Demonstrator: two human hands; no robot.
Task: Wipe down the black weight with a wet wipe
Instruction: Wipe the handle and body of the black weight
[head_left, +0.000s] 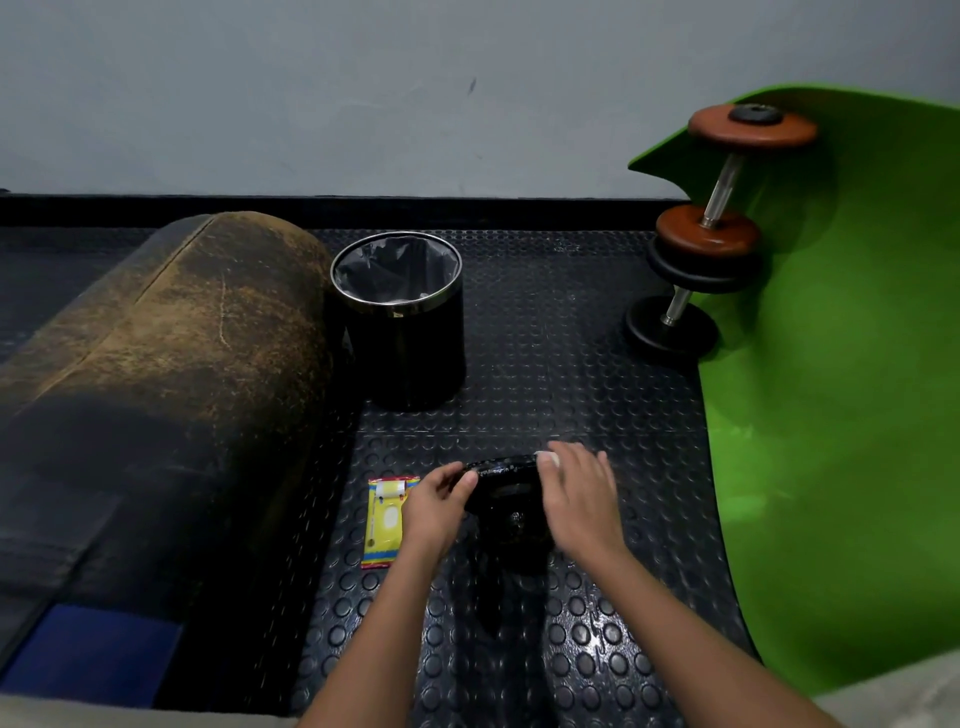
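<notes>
The weight (506, 512) sits on the studded floor (545, 374) near the person, tilted up on its edge between the two hands. The left hand (434, 512) grips its left side; the right hand (579, 499) presses a wipe (548, 458) against its upper right rim. Just left of the left hand a packet of wipes (387, 519) lies flat on the floor. Farther back stands a bin (402, 322), right beside the end of a padded bench (156, 395) that fills the left side. To the right a mat (841, 415) curls up against the wall (415, 93), with two dumbbells (711, 234) on its left edge, one behind the other.
</notes>
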